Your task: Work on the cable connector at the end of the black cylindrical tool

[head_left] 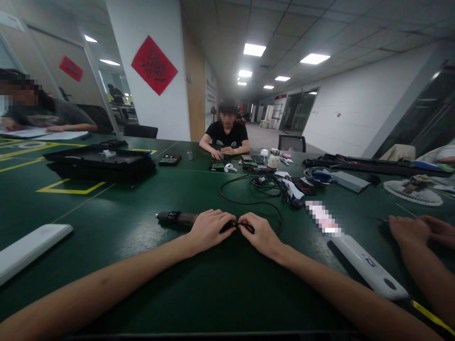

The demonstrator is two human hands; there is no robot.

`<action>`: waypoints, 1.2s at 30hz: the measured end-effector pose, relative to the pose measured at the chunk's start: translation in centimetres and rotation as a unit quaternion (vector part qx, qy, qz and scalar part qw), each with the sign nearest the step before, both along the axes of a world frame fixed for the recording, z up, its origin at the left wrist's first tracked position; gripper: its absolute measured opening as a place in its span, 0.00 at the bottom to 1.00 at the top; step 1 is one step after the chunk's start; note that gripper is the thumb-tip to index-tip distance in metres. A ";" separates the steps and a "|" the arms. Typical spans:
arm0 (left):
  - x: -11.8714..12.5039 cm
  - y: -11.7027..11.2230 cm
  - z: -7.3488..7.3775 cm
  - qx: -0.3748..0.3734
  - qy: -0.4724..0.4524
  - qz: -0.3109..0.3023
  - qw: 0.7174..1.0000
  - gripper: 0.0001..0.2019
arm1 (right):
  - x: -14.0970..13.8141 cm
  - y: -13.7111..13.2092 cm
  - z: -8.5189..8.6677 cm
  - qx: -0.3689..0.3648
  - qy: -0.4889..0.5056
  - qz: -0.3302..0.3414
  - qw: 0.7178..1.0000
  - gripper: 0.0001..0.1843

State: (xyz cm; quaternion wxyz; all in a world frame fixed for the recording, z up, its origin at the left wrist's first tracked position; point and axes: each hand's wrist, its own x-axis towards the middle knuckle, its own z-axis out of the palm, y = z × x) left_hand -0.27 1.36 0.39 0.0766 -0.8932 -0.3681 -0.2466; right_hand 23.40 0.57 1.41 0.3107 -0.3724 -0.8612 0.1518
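Observation:
My left hand [209, 229] lies curled over the rear end of a dark corded hand tool [176, 218] that rests flat on the green table [149, 246], its tip pointing left. My right hand [258, 232] meets it from the right, fingers pinched on the black cable [249, 203] where it joins the tool. The cable loops away across the table toward a black plug [286, 194]. The joint between the two hands is mostly hidden by my fingers.
A long white device [366, 267] lies at right, and another white one [28, 246] at left. A neighbour's hands [419, 229] rest at far right. A black tray [99, 161] sits at back left. A person opposite handles circuit boards [217, 165]; another person sits far left.

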 end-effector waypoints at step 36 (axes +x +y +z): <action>0.2 0.2 -0.1 -0.002 0.014 0.003 1.000 0.09 | -0.1 -0.2 0.0 -0.002 0.008 -0.005 1.000 0.05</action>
